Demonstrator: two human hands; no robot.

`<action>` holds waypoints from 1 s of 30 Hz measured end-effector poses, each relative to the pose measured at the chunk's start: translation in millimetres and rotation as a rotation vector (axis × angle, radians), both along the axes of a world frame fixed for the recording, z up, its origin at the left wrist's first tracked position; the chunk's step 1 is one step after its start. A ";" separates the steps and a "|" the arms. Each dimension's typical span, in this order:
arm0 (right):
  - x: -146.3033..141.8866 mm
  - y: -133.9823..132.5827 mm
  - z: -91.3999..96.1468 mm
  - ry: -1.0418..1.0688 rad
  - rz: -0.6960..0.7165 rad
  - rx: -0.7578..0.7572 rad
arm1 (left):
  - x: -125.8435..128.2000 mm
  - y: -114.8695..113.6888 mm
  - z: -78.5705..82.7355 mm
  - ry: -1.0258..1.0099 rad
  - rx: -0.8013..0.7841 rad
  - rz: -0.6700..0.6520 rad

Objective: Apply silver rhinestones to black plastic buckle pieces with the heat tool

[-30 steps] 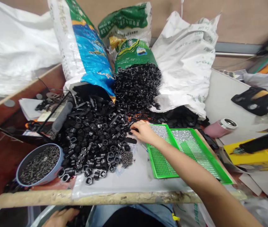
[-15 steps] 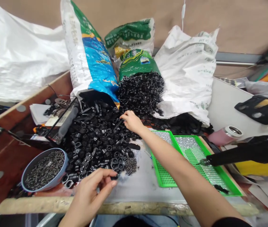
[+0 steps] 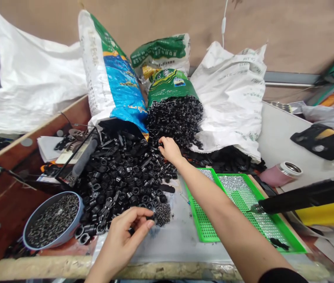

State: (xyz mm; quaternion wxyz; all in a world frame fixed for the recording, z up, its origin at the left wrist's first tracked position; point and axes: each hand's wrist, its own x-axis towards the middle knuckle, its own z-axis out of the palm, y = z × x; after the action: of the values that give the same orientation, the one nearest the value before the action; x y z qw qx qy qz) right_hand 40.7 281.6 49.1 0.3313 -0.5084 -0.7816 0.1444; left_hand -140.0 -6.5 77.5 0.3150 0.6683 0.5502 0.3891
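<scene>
Low at the front, my left hand (image 3: 128, 234) pinches a small black plastic part (image 3: 152, 217) between thumb and fingertips. Just beside those fingertips is a little heap of tiny metal pieces (image 3: 163, 214). My right hand (image 3: 170, 151) reaches far forward, its fingers closed at the edge of the black parts below the green sack (image 3: 171, 87). What its fingertips hold, if anything, blends into the dark parts behind. A wide pile of black plastic rings and levers (image 3: 128, 173) spreads between and left of both hands.
A blue bowl (image 3: 79, 226) of small metal pieces stands at left. Green trays (image 3: 259, 188) holding shiny bits lie at right under a black power screwdriver (image 3: 305, 195). A pink flask (image 3: 275, 176), a blue sack (image 3: 124, 78) and a white sack (image 3: 228, 86) surround the work area.
My right hand has moved slightly forward and right, toward the parts at the green sack's mouth. My left hand has shifted right, closer to the small metal heap. The view has tilted slightly.
</scene>
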 end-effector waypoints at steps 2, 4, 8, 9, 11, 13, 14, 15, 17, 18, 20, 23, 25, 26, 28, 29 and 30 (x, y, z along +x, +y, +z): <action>4.3 1.9 -0.5 0.083 0.015 -0.011 | 2.0 0.9 -0.9 -0.004 -0.006 -0.008; 13.8 0.4 -2.0 0.186 0.029 -0.027 | 1.8 1.5 -2.1 -0.013 -0.014 -0.001; 40.4 -7.6 -3.1 0.435 0.082 -0.055 | 1.2 4.5 -3.3 -0.037 -0.038 0.006; 46.6 -9.4 -2.1 0.503 0.092 -0.055 | 1.8 5.6 -3.4 -0.044 -0.043 0.004; 56.4 -12.0 1.8 0.633 0.107 -0.057 | 3.8 8.2 -3.8 -0.058 -0.050 -0.007; 62.6 -13.9 6.9 0.743 0.119 -0.067 | 6.3 11.7 -5.6 -0.082 -0.047 -0.004; 64.5 -15.1 9.1 0.788 0.124 -0.075 | 7.5 13.9 -7.1 -0.103 -0.045 0.010; 65.8 -16.7 10.9 0.824 0.126 -0.082 | 8.6 16.7 -9.1 -0.134 -0.043 0.036; 67.2 -20.8 12.3 0.918 0.118 -0.103 | 11.3 24.1 -13.9 -0.226 -0.047 0.103; 67.7 -23.3 11.9 0.979 0.107 -0.124 | 13.0 28.7 -16.5 -0.283 -0.052 0.136; 69.0 -27.8 9.2 1.098 0.075 -0.169 | 17.8 39.1 -20.9 -0.391 -0.060 0.184; 72.0 -31.6 3.8 1.207 0.002 -0.172 | 28.2 54.6 -24.5 -0.479 -0.071 0.199; 73.7 -31.9 1.6 1.254 -0.051 -0.154 | 36.2 62.6 -24.6 -0.492 -0.074 0.177; 74.2 -31.6 1.3 1.274 -0.071 -0.151 | 40.0 65.6 -24.1 -0.493 -0.069 0.163; 74.3 -30.2 2.4 1.306 -0.092 -0.153 | 46.8 69.9 -22.5 -0.494 -0.054 0.136; 73.9 -29.3 3.4 1.327 -0.087 -0.180 | 49.5 71.5 -21.6 -0.496 -0.045 0.123; 73.3 -28.4 4.6 1.352 -0.079 -0.225 | 51.7 72.9 -20.9 -0.499 -0.037 0.112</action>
State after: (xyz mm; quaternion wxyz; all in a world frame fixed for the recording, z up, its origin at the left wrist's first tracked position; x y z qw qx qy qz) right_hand 114.0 253.2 53.8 0.6967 -0.3660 -0.3641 0.4981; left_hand -88.3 66.4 56.6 0.4314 0.5142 0.4987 0.5485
